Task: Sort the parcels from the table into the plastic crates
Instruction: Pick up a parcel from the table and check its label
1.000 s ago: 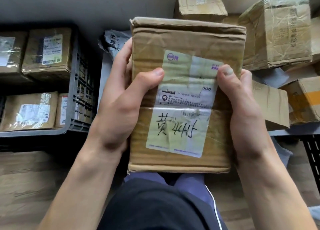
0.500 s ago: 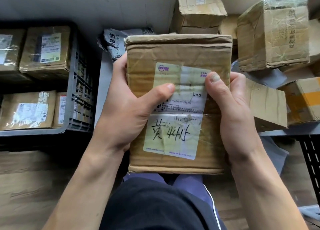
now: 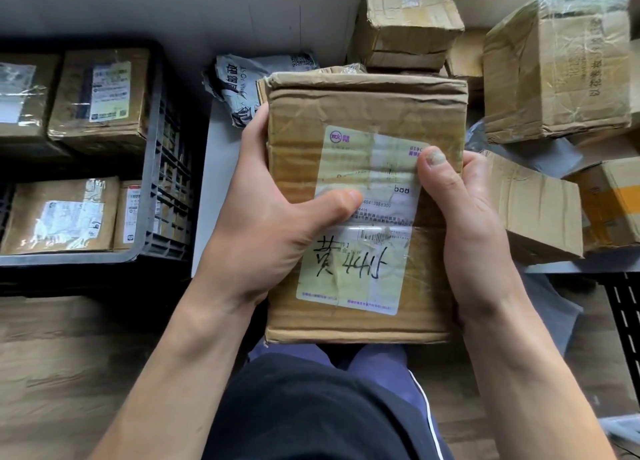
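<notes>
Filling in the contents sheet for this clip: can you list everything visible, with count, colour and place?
held parcel: 1, brown cardboard with pale label, centre, above the lap
plastic crate: 1, dark grey, left
parcels in crate: 4 visible, brown, labelled, inside the crate
mailer bag: 1, grey, on the table behind the held parcel
loose parcels: at least 5, brown cardboard, on the table, top and right
table: 1, pale grey, centre to right
floor: wood brown, bottom
left hand: grips the parcel's left edge, thumb on label
right hand: grips the parcel's right edge, thumb at label's edge
</notes>
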Demonstrator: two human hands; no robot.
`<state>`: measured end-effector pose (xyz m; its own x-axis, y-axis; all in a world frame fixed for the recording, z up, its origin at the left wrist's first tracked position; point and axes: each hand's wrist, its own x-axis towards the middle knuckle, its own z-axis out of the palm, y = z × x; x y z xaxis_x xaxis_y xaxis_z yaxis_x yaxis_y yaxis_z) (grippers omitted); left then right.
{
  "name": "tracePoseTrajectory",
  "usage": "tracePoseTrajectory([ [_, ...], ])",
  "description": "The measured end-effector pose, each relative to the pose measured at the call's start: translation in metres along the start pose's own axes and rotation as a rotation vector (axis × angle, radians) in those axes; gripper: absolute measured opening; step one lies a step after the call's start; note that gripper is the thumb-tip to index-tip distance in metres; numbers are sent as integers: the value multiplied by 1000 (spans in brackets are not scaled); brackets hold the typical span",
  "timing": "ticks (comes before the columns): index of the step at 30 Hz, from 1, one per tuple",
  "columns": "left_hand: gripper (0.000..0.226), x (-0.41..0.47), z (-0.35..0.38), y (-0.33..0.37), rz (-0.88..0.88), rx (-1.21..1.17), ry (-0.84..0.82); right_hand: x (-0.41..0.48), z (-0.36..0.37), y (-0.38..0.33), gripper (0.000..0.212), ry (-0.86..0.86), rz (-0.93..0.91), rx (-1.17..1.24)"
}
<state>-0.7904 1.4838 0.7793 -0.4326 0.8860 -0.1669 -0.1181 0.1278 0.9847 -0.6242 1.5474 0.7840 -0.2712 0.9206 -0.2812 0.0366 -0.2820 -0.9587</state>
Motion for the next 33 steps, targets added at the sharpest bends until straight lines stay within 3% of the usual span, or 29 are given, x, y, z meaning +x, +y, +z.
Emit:
tracePoseTrajectory([
  [3,93,0,1,-1,-4,5,1,0,0,0,56,5,14,-8],
  [10,96,0,2,1,-7,16,3,1,2,2,39,0,55,40],
  [14,91,-1,5,9,-30,-7,22,2,4,0,44,10,88,76],
  [19,84,0,12,19,-30,-2,60,12,-2,0,34,-4,103,55],
  [26,89,5,35,35,31,81,113,35,-18,-2,46,-82,133,165],
  [33,82,20,64,35,-17,175,103,52,-42,0,42,-109,144,234],
])
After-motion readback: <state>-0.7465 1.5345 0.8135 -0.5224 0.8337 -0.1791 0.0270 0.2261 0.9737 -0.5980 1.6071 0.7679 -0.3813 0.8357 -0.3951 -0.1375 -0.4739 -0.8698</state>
